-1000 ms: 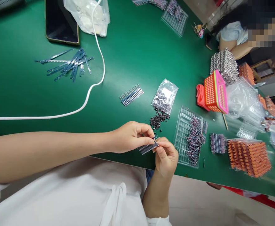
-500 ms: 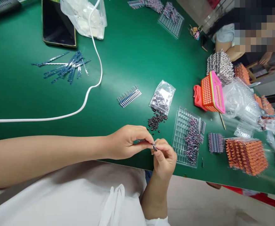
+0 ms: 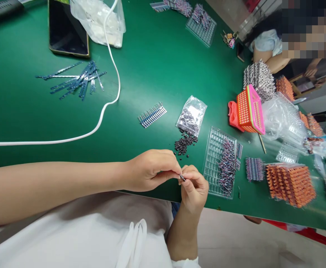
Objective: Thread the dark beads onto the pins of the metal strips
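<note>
My left hand (image 3: 153,170) reaches in from the left, thumb and forefinger pinched together at the tip. My right hand (image 3: 194,188) meets it there, its thumb and fingers closed on a small dark, shiny piece (image 3: 182,177). Fingertips hide most of that piece, and its kind cannot be made out. Just beyond the hands lies a heap of small dark beads (image 3: 183,144), spilling from a clear plastic bag (image 3: 192,114). A strip of metal pins with blue backing (image 3: 152,114) rests farther left. Right of my hands is a clear compartment tray (image 3: 213,160) with many thin pinkish-blue pieces (image 3: 227,167).
A white cable (image 3: 107,106) curves across the green table (image 3: 140,67). Blue strips (image 3: 81,80), a phone (image 3: 67,31) and a plastic bag (image 3: 104,26) lie back left. Rightward are a basket (image 3: 250,111), orange stacked pieces (image 3: 290,184) and another person's arm (image 3: 277,64).
The two hands stay together at nearly the same place. The small piece between the fingertips has turned slightly, and the silvery bit formerly seen under my left fingers is out of sight.
</note>
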Motion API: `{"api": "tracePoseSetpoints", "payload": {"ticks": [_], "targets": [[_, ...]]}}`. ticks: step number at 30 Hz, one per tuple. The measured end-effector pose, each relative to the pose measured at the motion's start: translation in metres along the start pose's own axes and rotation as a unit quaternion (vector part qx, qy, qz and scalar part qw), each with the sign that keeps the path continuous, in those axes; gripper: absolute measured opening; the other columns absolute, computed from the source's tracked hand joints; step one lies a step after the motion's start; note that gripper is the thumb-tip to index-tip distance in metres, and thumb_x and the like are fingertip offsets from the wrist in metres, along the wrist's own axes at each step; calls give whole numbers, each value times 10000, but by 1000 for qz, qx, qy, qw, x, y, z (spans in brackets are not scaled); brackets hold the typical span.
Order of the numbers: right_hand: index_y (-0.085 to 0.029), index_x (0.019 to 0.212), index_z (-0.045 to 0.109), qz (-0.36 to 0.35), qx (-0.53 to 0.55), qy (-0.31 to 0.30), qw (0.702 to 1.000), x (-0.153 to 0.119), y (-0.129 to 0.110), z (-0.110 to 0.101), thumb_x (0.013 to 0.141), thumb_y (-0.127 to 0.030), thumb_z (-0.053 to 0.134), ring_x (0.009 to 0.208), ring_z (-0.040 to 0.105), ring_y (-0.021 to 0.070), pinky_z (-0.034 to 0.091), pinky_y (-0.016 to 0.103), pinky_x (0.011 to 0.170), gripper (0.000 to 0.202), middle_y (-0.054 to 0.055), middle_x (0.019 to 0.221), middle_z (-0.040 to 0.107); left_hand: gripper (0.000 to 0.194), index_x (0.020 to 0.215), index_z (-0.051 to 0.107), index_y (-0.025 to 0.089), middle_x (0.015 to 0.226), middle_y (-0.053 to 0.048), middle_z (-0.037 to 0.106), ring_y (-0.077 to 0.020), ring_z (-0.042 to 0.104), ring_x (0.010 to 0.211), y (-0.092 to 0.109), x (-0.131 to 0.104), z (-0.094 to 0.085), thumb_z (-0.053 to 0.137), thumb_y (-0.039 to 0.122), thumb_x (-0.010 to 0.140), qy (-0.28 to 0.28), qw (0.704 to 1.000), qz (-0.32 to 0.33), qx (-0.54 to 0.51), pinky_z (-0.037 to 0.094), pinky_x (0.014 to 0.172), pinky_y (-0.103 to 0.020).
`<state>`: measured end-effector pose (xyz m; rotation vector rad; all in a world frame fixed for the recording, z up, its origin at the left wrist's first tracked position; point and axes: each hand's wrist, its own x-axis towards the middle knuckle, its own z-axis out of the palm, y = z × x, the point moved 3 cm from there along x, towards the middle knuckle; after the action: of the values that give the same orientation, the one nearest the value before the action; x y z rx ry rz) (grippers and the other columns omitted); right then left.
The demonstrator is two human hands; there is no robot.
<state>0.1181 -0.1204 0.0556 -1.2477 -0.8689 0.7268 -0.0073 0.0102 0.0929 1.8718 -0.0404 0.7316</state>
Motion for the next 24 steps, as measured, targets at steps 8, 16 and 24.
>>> {"api": "tracePoseSetpoints", "payload": {"ticks": [8,16,24], "targets": [[-285,930,731,-15,4,2,1000,0,0,0,844,-310,708,680,550,148,424,303,611,93,-5,726,585,125,911,671,164,766,-40,713,-136,607,714,-1,-1,1,555,123,933,5,999,-44,23,488,670,-227],[-237,875,729,15,-55,73,996,-1,1,-2,841,-222,688,707,552,132,426,267,607,55,-3,746,595,136,998,697,158,857,-29,740,-128,657,757,-10,-1,2,657,190,871,3,984,-177,5,507,722,-215],[-201,846,727,71,-55,90,992,-3,5,-2,835,-285,690,637,533,104,419,244,558,93,4,765,598,143,846,703,177,788,-18,683,-133,629,738,-12,0,-2,582,220,909,-32,978,-205,16,469,696,-225]]}}
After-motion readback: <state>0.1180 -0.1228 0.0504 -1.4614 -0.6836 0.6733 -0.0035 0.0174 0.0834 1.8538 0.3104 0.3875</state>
